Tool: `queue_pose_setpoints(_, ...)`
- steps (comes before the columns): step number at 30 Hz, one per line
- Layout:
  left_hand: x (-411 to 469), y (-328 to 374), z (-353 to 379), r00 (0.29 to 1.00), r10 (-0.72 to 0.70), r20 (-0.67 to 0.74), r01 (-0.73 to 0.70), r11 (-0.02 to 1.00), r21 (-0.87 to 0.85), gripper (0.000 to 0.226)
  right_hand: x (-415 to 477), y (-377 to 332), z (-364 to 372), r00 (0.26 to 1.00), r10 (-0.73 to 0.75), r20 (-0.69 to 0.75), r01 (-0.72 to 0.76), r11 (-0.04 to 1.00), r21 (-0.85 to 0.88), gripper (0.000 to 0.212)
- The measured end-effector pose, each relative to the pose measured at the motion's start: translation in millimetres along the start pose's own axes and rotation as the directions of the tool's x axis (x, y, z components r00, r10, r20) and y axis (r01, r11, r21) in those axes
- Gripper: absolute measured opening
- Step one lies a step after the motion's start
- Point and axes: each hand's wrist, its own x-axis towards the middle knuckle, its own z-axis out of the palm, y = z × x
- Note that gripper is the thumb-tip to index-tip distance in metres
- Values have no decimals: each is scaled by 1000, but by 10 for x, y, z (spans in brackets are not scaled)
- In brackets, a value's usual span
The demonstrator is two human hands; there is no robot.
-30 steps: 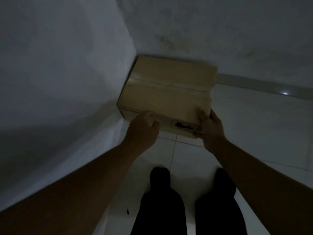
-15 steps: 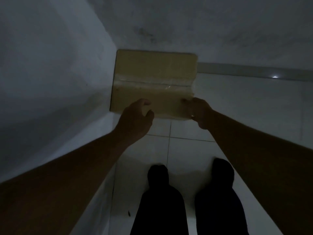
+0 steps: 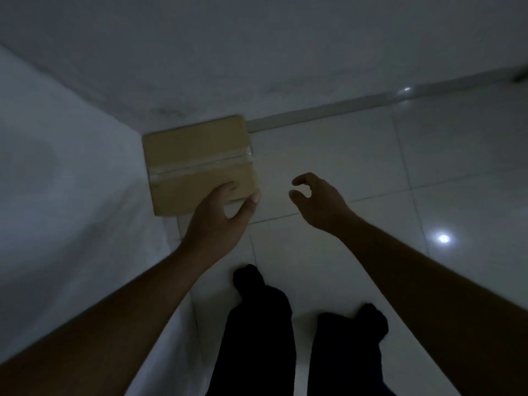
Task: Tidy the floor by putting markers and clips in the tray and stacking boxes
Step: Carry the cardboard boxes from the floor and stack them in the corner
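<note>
A brown cardboard box (image 3: 194,155) with a clear tape strip across its top sits on the floor, pushed into the corner where two walls meet. My left hand (image 3: 220,221) hovers over the box's near right corner, fingers spread above the top and thumb just past the edge. It holds nothing. My right hand (image 3: 317,201) is off the box, to its right above the tiles, fingers loosely curled and apart, also holding nothing. No markers, clips or tray are in view.
The room is dim. A white wall (image 3: 57,195) runs close on the left and another wall with a baseboard (image 3: 314,112) runs behind the box. Glossy white floor tiles (image 3: 385,167) spread to the right. My dark-trousered legs (image 3: 257,324) stand just below the hands.
Both hands gripped the box's near edge and set it down into the corner. Now the right hand has let go and pulled right, and the left hand has opened.
</note>
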Motion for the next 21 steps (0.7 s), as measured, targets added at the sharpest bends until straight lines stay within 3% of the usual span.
queue_pose_setpoints(5, -378, 637, 562, 995, 76, 63, -78, 997, 29, 54, -676, 513, -631, 995, 7, -103, -1, 999, 54, 34)
queue_pose_setpoints(11, -1101, 1588, 1500, 952, 218, 215, -234, 971, 49, 51, -1679, 1502, -1457, 953, 167, -254, -119, 974, 193, 37)
queue_pose_setpoints(17, -2395, 2720, 2459, 894, 291, 340, -330, 942, 63, 56, -3279, 2558, -2377, 881, 324, -344, -177, 902, 394, 36)
queue_pose_setpoints(21, -3223, 3311, 2904, 831, 345, 437, -411, 909, 64, 57, -4225, 2899, -2843, 856, 364, -367, -167, 867, 470, 37)
